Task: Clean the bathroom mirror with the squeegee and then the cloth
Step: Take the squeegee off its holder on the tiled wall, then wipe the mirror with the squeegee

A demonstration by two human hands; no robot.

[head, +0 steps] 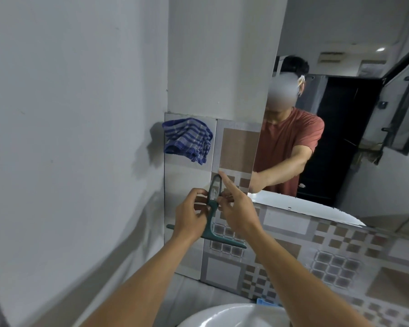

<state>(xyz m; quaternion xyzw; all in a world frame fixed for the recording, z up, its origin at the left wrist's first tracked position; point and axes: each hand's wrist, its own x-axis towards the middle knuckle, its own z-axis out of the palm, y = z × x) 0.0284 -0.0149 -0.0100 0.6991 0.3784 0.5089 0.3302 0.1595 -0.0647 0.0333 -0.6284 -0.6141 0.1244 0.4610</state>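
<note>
Both hands are on the squeegee, which stands upright against the tiled wall, handle up and blade at the bottom. The left hand makes a clenched grip, thumb and fingers pinched on the middle of the handle. The right hand makes a looser grip: its lower fingers curl round the handle from the right, while the forefinger is stretched out and points up along the handle's loop, near its top end. The blade lies across the tiles below both hands, slanting down to the right.

The cloth, blue with pale stripes, hangs bunched on the wall up and to the left of the squeegee, well apart from it and untouched. The mirror fills the far right; its left edge stands just right of the hands.

Risks, as I judge them: the handle loop seems to sit at a hook or peg, though none can be made out, so a pull at an angle could snag it or jerk the squeegee free suddenly. With only fingertips on a thin handle, it could slip and drop toward the basin. A swing of the blade to the right could knock the mirror's edge.

The only container is the white basin at the near edge; the small part in view holds nothing I can see. A scrap of something blue shows behind its rim, too little to tell what.
</note>
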